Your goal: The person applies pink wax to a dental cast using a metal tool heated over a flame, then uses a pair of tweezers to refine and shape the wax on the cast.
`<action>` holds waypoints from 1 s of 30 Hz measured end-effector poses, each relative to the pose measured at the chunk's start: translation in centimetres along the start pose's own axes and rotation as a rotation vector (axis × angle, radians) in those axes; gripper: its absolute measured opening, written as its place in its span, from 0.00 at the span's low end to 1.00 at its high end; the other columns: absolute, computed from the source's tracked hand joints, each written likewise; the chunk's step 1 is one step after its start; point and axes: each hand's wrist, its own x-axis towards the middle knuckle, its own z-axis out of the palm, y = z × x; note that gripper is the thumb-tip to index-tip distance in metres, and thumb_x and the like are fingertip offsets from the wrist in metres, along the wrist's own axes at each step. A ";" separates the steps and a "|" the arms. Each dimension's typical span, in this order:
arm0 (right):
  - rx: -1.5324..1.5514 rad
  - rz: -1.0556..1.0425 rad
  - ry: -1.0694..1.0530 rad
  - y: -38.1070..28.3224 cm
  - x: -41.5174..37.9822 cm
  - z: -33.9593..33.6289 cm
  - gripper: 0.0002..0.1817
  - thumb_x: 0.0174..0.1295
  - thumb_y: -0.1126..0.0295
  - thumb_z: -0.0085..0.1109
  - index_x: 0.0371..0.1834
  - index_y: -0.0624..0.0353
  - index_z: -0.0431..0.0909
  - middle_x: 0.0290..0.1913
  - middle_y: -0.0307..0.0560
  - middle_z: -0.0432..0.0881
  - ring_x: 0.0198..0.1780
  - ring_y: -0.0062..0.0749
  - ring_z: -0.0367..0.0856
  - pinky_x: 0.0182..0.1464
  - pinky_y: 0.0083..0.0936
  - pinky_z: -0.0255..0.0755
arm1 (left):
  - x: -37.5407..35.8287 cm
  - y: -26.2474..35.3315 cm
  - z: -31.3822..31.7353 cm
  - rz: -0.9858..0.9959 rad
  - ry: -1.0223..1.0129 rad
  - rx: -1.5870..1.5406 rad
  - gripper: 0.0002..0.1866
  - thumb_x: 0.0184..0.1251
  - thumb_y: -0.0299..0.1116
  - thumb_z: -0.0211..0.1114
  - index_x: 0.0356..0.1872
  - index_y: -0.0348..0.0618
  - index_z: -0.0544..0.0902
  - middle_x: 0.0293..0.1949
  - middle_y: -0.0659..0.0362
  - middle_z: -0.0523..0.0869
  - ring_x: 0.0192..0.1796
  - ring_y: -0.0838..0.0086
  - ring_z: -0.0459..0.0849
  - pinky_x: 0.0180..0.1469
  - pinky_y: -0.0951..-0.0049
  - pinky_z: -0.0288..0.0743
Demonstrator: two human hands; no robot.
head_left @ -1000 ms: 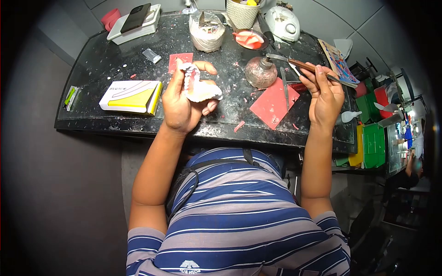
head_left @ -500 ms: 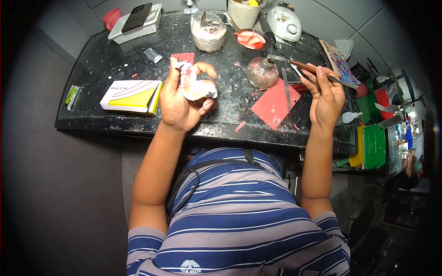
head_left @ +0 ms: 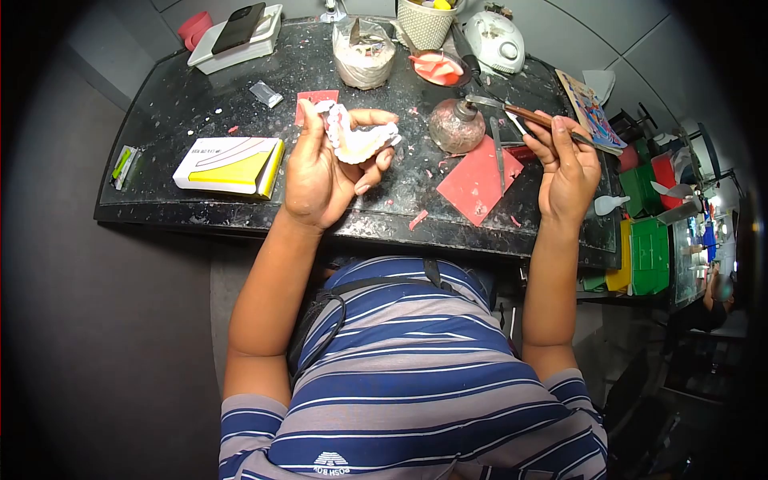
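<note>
Upper centre: left hand [head_left: 314, 181] cradles white dental cast [head_left: 362, 146], best well clear of burner [head_left: 457, 128]; right hand [head_left: 570, 164] pinches wood-handled tool [head_left: 530, 117], its tip best steady at burner's neck.

Count with you: one white cast [head_left: 358, 149], one wooden-handled tool [head_left: 534, 117], two red sheets [head_left: 480, 192], one metal tool [head_left: 501, 160] lying on the larger sheet, one round burner [head_left: 454, 133], one yellow-and-white box [head_left: 228, 166], two small packets [head_left: 265, 94], one phone [head_left: 238, 29], one woven basket [head_left: 424, 26], one white machine [head_left: 490, 50], and you also have one lined tub [head_left: 364, 70] and one dish [head_left: 463, 75]
</note>
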 end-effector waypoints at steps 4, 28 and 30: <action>-0.030 0.006 -0.021 0.1 0.0 -0.2 0.08 0.75 0.75 0.59 0.49 0.71 0.78 0.53 0.69 0.85 0.48 0.46 0.91 0.46 0.30 0.92 | 0.1 0.0 0.0 -0.028 0.034 0.040 0.49 0.81 0.69 0.26 0.60 0.28 0.79 0.35 0.47 0.85 0.25 0.75 0.75 0.25 0.80 0.69; -0.173 0.298 -0.233 1.1 -1.5 -7.1 0.08 0.77 0.74 0.55 0.50 0.68 0.72 0.45 0.62 0.86 0.43 0.41 0.91 0.44 0.27 0.90 | 0.0 -0.1 -0.2 -0.032 0.021 0.118 0.48 0.82 0.68 0.26 0.64 0.27 0.76 0.38 0.46 0.86 0.25 0.75 0.74 0.27 0.80 0.69; -0.186 0.311 -0.236 1.2 -1.5 -7.3 0.09 0.77 0.72 0.55 0.51 0.68 0.72 0.45 0.60 0.86 0.43 0.40 0.91 0.45 0.26 0.90 | 0.0 -0.1 -0.3 -0.037 0.031 0.141 0.50 0.81 0.70 0.27 0.65 0.25 0.74 0.38 0.46 0.85 0.26 0.75 0.74 0.26 0.81 0.69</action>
